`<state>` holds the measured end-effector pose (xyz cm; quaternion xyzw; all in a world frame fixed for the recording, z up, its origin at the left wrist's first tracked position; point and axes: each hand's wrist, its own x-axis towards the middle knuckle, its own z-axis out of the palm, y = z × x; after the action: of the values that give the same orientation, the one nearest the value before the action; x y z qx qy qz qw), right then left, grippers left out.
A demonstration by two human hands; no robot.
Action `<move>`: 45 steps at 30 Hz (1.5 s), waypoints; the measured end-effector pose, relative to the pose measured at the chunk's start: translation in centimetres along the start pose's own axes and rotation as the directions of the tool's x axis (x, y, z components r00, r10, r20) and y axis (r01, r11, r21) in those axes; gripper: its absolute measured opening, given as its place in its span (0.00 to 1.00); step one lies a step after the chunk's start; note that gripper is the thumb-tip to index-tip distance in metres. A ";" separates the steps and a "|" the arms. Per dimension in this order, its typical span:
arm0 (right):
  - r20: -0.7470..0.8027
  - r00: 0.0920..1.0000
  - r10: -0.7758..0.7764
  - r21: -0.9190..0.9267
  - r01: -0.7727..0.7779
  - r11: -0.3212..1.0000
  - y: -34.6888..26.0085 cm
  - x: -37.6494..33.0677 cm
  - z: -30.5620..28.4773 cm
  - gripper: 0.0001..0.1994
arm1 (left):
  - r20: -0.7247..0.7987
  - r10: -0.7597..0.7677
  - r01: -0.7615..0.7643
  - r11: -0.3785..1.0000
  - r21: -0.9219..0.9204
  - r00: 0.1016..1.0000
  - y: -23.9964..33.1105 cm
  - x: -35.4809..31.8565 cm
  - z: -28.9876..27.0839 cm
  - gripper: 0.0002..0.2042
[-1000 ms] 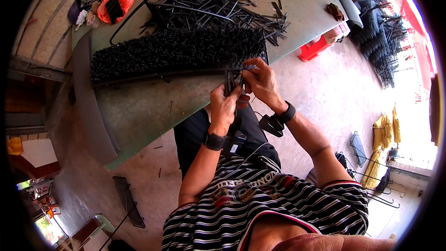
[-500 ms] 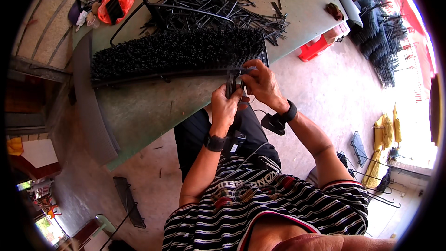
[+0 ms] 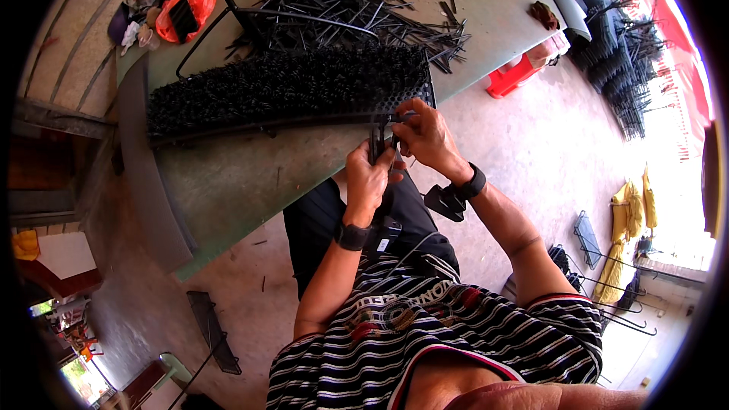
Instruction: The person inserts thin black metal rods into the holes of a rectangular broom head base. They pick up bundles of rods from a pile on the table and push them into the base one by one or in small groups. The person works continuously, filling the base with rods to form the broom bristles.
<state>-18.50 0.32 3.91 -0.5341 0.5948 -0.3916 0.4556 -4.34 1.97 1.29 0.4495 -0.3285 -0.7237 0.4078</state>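
A long black mesh panel [image 3: 414,88] lies on the table's near side, most of it covered with dense, curly black tufts. Beside its near right corner, my left hand [image 3: 367,179] is closed round several thin black strips [image 3: 377,141] that point up toward the panel's rim. My right hand [image 3: 430,137] is at that same corner, thumb and forefinger pinched together by the rim. A dark strip seems to be in the pinch, partly hidden by the fingers. Wide black bands circle both wrists.
A loose heap of black strips [image 3: 326,7] covers the table [image 3: 235,182] behind the panel. A bent black metal frame [image 3: 304,14] reaches over it. An orange-red bag [image 3: 199,4] lies at the far left, a red stool [image 3: 507,79] beyond the table's right edge. Black racks [image 3: 619,53] are stacked farther right.
Both hands keep nearly the same place and grip at the panel's corner. My right fingers have shifted only slightly, and the whole scene sits a little farther left.
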 end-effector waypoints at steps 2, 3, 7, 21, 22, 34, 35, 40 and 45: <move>-0.005 1.000 0.003 0.113 -0.002 0.994 0.1 -0.1 0.1 0.11 | -0.028 0.000 -0.002 0.999 -0.050 1.000 0.0 0.1 -0.1 0.03; -0.054 0.998 0.026 0.154 -0.017 0.988 0.7 -0.1 0.0 0.11 | -0.052 -0.017 0.012 0.996 -0.089 0.999 -0.1 0.3 -0.3 0.03; -0.214 0.976 0.050 0.284 0.013 0.959 2.2 -0.4 -1.3 0.10 | -0.089 -0.019 0.015 0.999 -0.043 0.996 1.4 1.0 -2.4 0.05; -0.427 0.770 -0.474 -0.210 0.425 0.880 -1.7 2.9 -0.5 0.08 | -0.052 -0.073 0.065 0.987 -0.144 0.996 -0.7 0.3 -2.1 0.09; -0.419 0.763 -0.492 -0.232 0.434 0.870 -1.5 3.1 -0.3 0.08 | -0.055 -0.072 0.063 0.987 -0.150 0.996 -0.7 0.3 -2.1 0.09; 0.086 0.785 -0.613 -0.712 0.479 0.514 -0.6 5.1 -0.8 0.05 | -0.038 -0.044 0.037 0.986 -0.165 0.998 -0.5 0.2 -2.2 0.07; 0.010 0.803 -0.596 -0.663 0.451 0.598 -0.9 4.9 -0.7 0.05 | -0.030 -0.044 0.039 0.986 -0.162 0.999 -0.5 0.2 -2.2 0.08; 0.019 0.992 -0.125 -0.269 0.125 0.955 -2.2 2.7 -0.6 0.08 | -0.003 -0.041 0.039 0.979 -0.199 0.999 -0.1 0.1 -1.6 0.07; -0.165 0.985 -0.047 0.201 0.080 0.976 -1.3 2.1 -0.6 0.05 | -0.054 -0.015 0.007 0.988 -0.151 0.998 -0.3 0.2 -1.2 0.11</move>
<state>-18.79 -1.94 5.07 -0.4697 0.5679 -0.5071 0.4469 -3.41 1.82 0.52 0.4390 -0.2589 -0.7360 0.4456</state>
